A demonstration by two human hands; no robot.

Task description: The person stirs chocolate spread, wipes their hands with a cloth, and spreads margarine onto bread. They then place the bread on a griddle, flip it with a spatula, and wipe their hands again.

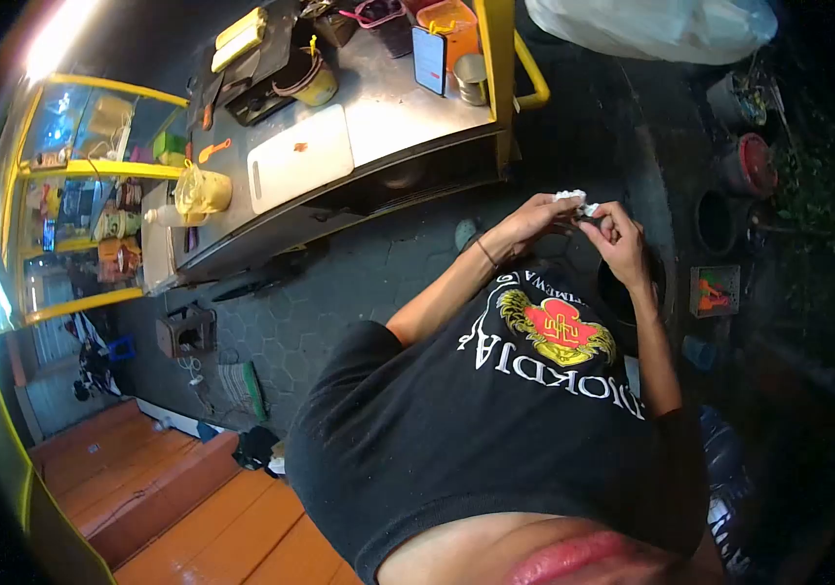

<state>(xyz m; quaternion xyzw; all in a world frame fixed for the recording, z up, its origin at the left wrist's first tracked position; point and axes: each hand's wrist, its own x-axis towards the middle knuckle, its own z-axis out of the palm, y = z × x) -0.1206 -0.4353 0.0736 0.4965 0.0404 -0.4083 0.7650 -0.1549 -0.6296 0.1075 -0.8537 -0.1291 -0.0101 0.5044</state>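
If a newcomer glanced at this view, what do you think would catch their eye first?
Probably the black T-shirt at centre, with its red and yellow emblem. Just beyond it, the left hand and right hand meet at a small white item. The white board also stands out, lying on the metal counter at upper left.

Black T-shirt [495, 429], front: big white caps [554, 373] in an arc, approx. "DJOKDJA". Smaller white caps [549, 287] on the opp. side of the emblem, partly hidden by folds; "…TIMEWA" legible, rest n/a. Red-and-yellow emblem [561, 329] btwn the two lines bears a yellow monogram-like sign, exact chars unclear. Phone [429, 60] w/ lit screen on the metal counter [388, 127]: on-screen txt too small to read. No nos. legible.
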